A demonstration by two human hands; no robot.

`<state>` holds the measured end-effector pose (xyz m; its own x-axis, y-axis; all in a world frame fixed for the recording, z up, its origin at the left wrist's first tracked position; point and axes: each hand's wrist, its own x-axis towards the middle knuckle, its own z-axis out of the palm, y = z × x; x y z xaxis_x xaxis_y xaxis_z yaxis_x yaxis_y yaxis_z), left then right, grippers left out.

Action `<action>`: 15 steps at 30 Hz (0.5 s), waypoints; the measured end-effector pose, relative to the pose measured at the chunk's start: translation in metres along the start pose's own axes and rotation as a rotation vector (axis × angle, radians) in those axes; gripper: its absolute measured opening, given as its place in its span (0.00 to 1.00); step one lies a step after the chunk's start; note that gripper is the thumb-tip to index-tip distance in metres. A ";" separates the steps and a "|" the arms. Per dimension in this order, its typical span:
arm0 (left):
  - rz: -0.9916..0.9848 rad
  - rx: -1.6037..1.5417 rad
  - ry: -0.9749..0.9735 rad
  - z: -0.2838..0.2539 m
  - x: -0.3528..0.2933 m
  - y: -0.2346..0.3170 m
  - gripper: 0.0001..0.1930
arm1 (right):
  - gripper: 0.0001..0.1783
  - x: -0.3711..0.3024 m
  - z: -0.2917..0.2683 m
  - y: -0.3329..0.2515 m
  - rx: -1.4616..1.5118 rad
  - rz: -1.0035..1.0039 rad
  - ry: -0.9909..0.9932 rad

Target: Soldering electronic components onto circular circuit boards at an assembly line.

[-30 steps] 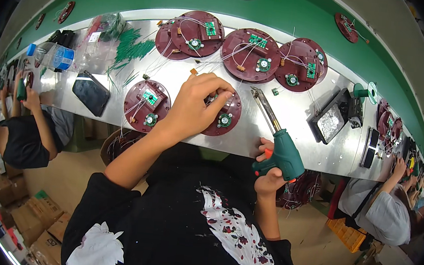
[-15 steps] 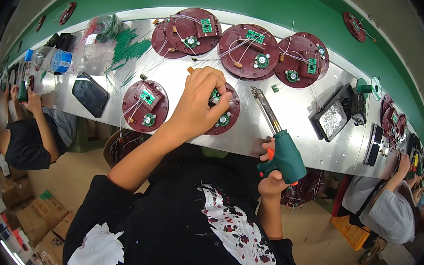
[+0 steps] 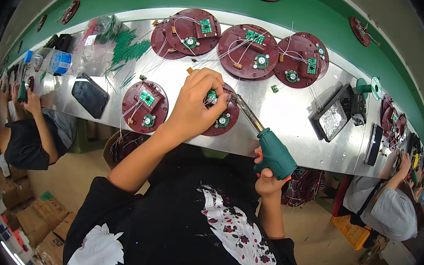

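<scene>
My right hand (image 3: 267,181) grips a green soldering gun (image 3: 277,151) by its handle, fingers at the red trigger. Its metal barrel slants up and left, the tip close to the fingertips of my left hand (image 3: 197,103). That left hand is closed in a pinch over a round maroon disc (image 3: 229,122); what it pinches is hidden by the fingers. On this disc a small green circuit board (image 3: 210,97) shows partly under the hand, with a round green part (image 3: 223,120) nearer me. Left of it lies another maroon disc (image 3: 133,96) with a board and thin white wires.
Several wired maroon discs (image 3: 231,37) lie overlapped along the bench's far side. Right stand a black tray (image 3: 331,121) of silvery bits and a green spool (image 3: 375,88). Left are a phone (image 3: 90,95), a bottle (image 3: 58,61) and green strips (image 3: 127,47). Co-workers sit on both sides.
The soldering gun in my right hand has moved left, bringing its tip to my left fingertips. My left hand has barely shifted. Discs on the green belt behind have slid slightly right.
</scene>
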<state>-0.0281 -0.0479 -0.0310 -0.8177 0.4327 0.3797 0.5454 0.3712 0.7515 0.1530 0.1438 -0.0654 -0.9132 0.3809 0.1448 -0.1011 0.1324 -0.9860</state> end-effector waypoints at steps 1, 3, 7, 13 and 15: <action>-0.019 -0.020 0.002 0.000 -0.001 0.000 0.09 | 0.46 0.000 0.000 0.002 -0.014 -0.015 -0.007; -0.039 -0.039 0.004 0.001 -0.002 0.000 0.09 | 0.46 0.001 -0.001 0.004 -0.042 -0.043 -0.022; -0.027 -0.032 0.001 0.001 -0.001 0.000 0.09 | 0.45 -0.002 -0.003 0.002 -0.041 -0.021 0.006; -0.016 0.002 0.001 0.001 -0.001 -0.001 0.09 | 0.45 0.002 -0.002 0.006 -0.040 -0.043 0.002; -0.015 -0.005 0.000 0.000 -0.002 -0.002 0.09 | 0.45 0.004 -0.001 0.002 -0.042 -0.037 0.000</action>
<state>-0.0277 -0.0489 -0.0331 -0.8261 0.4266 0.3682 0.5319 0.3741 0.7597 0.1500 0.1463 -0.0668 -0.9092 0.3751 0.1807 -0.1177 0.1847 -0.9757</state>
